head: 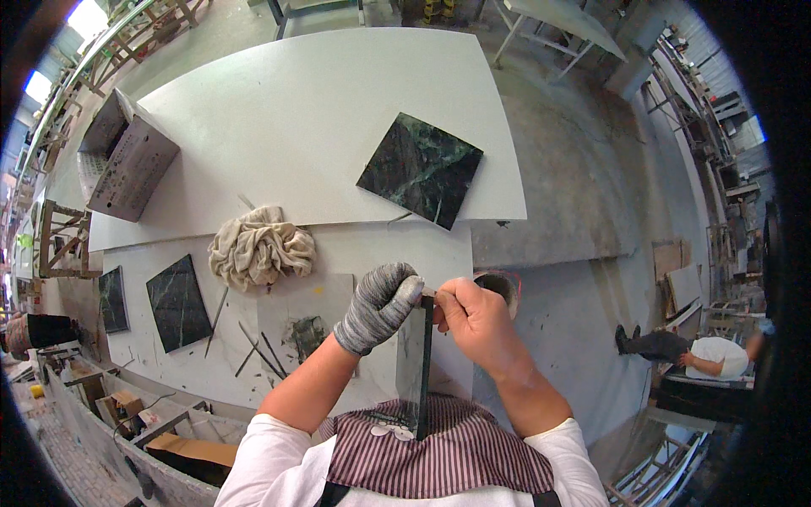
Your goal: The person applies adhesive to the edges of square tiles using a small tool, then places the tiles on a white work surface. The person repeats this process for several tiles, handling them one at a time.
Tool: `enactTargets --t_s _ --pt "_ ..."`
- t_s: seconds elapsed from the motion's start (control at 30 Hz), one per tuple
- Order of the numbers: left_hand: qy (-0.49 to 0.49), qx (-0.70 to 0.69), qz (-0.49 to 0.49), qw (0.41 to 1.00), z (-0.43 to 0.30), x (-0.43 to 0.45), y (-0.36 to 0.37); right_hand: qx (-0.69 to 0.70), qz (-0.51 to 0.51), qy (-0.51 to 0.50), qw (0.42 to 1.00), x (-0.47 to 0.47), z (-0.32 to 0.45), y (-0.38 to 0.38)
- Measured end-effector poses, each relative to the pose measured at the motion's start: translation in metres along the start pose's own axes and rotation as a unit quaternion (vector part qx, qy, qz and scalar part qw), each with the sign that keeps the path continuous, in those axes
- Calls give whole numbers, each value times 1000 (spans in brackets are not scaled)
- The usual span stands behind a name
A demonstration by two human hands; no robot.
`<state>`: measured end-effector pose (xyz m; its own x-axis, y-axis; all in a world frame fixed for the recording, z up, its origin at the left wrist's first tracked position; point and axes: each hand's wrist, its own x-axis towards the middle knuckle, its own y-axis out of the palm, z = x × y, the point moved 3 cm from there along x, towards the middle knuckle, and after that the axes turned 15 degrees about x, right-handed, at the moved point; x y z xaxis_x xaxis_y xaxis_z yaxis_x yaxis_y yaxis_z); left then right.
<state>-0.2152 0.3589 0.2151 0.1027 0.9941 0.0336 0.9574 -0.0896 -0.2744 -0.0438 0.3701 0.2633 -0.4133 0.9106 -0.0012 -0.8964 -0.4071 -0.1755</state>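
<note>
A dark stone tile [426, 361] stands on edge against my striped apron. My left hand [383, 307], in a grey knit glove, is closed at the tile's far top corner. My bare right hand [470, 310] is at the same corner, thumb and forefinger pinched together; whether something small is between them cannot be told. A dark green veined tile [421, 168] lies flat on the white slab beyond my hands. A crumpled beige cloth [261, 248] lies left of them. Thin dark sticks [261, 352] lie on the lower work surface.
Two more dark tiles [179, 303] [114, 300] lie at the left. An open cardboard box [136, 168] stands on the white slab [285, 114]. A round container [500, 288] is just beyond my right hand. A trough [127, 437] stands at the lower left. Another person [709, 358] is far right.
</note>
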Motion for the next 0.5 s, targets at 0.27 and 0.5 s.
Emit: enactTargets --t_s 0.27,0.5 --pt "-29 -42 29 998 3 -24 6 -12 2 -11 1000 -18 -1 4" --pt "-24 -39 -29 999 1 -9 2 -24 -4 -23 999 3 1 1"
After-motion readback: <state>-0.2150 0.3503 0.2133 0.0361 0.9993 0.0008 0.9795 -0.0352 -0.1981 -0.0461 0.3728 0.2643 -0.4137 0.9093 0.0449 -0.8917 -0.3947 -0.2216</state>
